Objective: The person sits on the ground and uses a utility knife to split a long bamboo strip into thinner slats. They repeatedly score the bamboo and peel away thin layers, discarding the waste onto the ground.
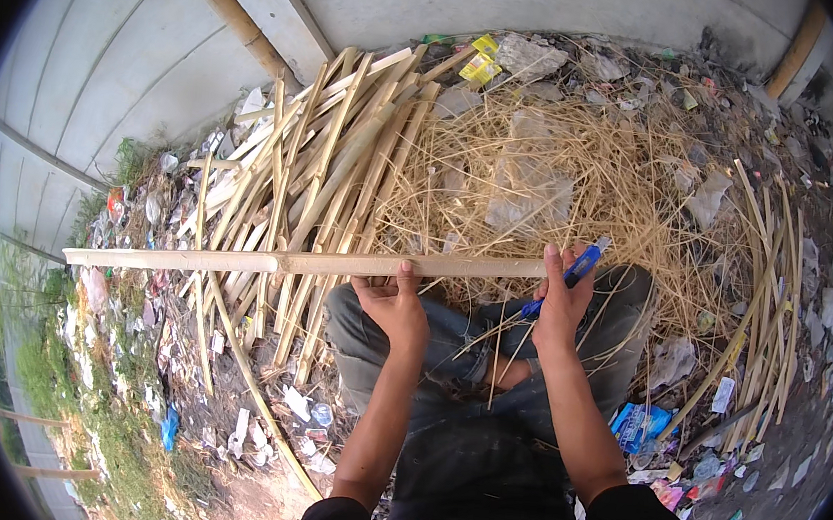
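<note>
A long pale bamboo slat [238,261] lies level across my lap, reaching far out to the left. My left hand [395,305] grips it from below near its middle. My right hand [564,298] sits at the slat's right end and is closed on a blue-handled knife [574,270], whose tip points up and to the right; the thumb presses against the slat's end. I sit cross-legged in grey trousers [448,347] on the ground.
A heap of split bamboo strips [337,154] lies ahead on the left, a mound of thin straw-like shavings [563,174] ahead. More strips [765,291] lie at the right. Litter covers the ground; a concrete wall [138,47] rises behind.
</note>
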A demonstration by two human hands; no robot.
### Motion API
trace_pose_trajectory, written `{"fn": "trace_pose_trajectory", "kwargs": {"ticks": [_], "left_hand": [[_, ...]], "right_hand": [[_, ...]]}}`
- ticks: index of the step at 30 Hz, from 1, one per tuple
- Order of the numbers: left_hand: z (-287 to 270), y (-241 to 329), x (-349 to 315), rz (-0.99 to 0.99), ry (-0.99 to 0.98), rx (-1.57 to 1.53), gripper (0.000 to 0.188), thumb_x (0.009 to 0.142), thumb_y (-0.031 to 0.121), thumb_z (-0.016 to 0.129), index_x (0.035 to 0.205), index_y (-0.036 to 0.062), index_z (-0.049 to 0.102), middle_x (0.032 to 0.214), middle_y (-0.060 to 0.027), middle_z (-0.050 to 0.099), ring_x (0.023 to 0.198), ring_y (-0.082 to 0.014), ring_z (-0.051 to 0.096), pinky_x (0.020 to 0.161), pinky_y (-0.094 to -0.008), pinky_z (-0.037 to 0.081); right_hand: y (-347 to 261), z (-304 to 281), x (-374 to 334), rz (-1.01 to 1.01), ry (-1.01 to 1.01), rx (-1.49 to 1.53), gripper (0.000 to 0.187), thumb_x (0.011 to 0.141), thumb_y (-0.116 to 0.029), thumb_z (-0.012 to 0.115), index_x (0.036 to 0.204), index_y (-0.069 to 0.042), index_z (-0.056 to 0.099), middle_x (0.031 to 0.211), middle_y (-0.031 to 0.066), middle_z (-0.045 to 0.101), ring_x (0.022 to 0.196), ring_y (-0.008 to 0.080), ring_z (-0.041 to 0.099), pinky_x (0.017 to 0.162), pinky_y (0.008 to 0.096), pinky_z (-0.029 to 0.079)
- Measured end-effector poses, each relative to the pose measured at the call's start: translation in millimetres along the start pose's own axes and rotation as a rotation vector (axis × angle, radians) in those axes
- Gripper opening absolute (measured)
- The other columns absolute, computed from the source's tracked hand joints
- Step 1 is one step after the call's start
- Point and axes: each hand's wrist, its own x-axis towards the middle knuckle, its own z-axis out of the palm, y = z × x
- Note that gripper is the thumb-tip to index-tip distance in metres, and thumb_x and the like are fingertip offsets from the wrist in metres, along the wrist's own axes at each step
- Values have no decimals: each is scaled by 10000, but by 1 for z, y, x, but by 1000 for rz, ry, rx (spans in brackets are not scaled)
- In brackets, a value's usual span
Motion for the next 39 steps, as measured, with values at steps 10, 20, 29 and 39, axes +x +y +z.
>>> {"fn": "trace_pose_trajectory", "kwargs": {"ticks": [10,20,29,39], "left_hand": [[28,13,-36,-183,137,-46,482,927,19,798,1275,-59,473,1144,-185,675,1015,-235,716,888,-383,658],[0,24,-106,-667,-274,38,306,988,106,763,1207,-65,635,1124,-141,744,969,-205,749,804,-321,616],[-78,63,-62,389,-619,1114,711,767,256,918,1384,72,618,1137,-156,704,989,-340,701,842,-439,572],[-57,62,-38,119,-702,1064,539,894,216,809,1374,19,666,958,-206,749,833,-391,749,745,-445,586]], "right_hand": [[32,10,-18,319,-267,2,478,943,-324,831,1249,-74,562,928,-6,595,564,60,483,519,264,415],[56,18,20,342,-293,153,265,977,-267,797,928,-74,622,707,-44,554,482,46,433,453,251,355],[21,-6,68,327,-393,130,246,977,-268,795,931,-77,647,694,-47,539,487,47,400,479,256,340],[31,-9,44,-339,-624,-637,553,1128,-491,421,969,9,593,668,106,528,560,286,527,587,423,451]]}}
